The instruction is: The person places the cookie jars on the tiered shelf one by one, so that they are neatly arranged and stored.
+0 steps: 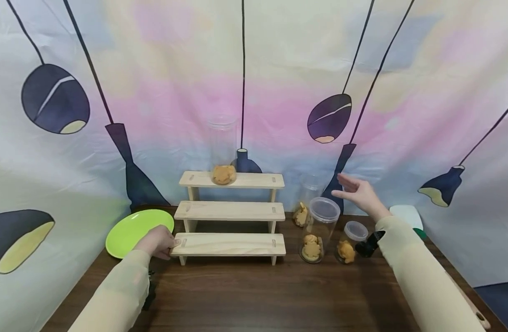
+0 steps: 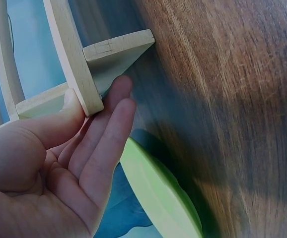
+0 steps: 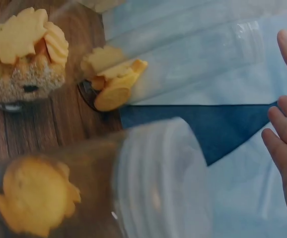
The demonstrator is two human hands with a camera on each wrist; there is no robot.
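Observation:
A three-step wooden rack (image 1: 229, 244) stands on the table. My left hand (image 1: 157, 242) pinches the left end of its lowest step; in the left wrist view the thumb lies on top of the board, with fingers beneath. A tall clear jar (image 1: 222, 150) with a cookie at its bottom stands on the top step. My right hand (image 1: 359, 196) hovers with fingers extended, touching nothing. Below and left of it are a lidded tall jar (image 1: 323, 223) of cookies and another tall jar (image 1: 309, 191) behind. A small lidded jar (image 1: 353, 237) stands nearer the right wrist.
A lime-green plate (image 1: 125, 230) lies left of the rack, beside my left hand. At the back right is a whitish object (image 1: 406, 215) with a green part, partly hidden by my right sleeve. A patterned cloth backdrop (image 1: 274, 115) rises behind the brown wooden table (image 1: 237, 299).

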